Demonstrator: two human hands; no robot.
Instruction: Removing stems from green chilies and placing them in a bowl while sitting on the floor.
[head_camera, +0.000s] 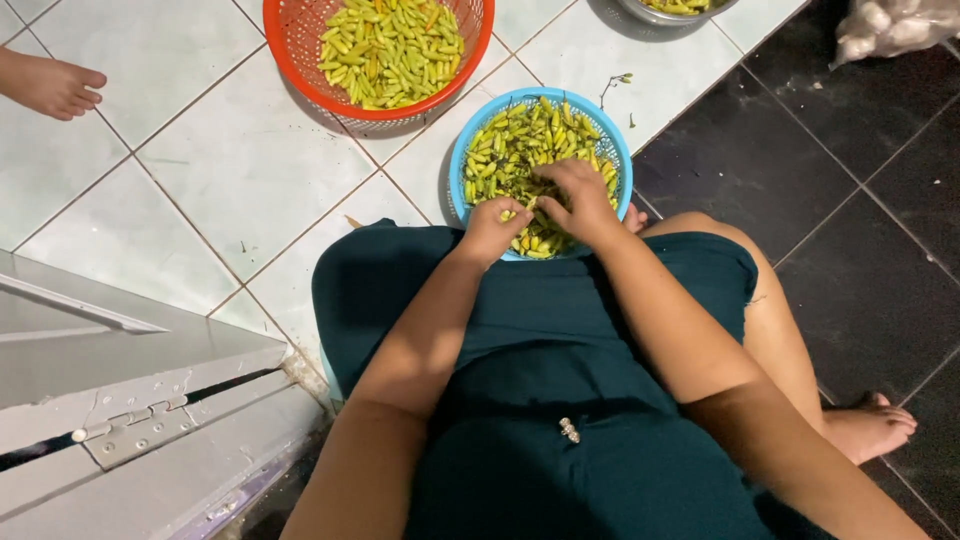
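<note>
Bare pale tiled floor (240, 170) lies open left of the round blue plastic basket of green chillies (610, 150). The round red plastic basket of chillies (300, 45) crowds the far side, a steel bowl (640, 12) beyond; dark tiles (840, 200) right stay free.

Scene is evenly lit from above; pale tiles at upper left are slightly glared. Soft shadows are cast beside the baskets. Focus is held throughout.

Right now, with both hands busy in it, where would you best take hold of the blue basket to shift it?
Probably by the rim of the blue basket, at its far right edge, coming from the right. That stretch of rim shows bare, while the left hand and right hand cover the near edge and the chillies fill the middle.
</note>
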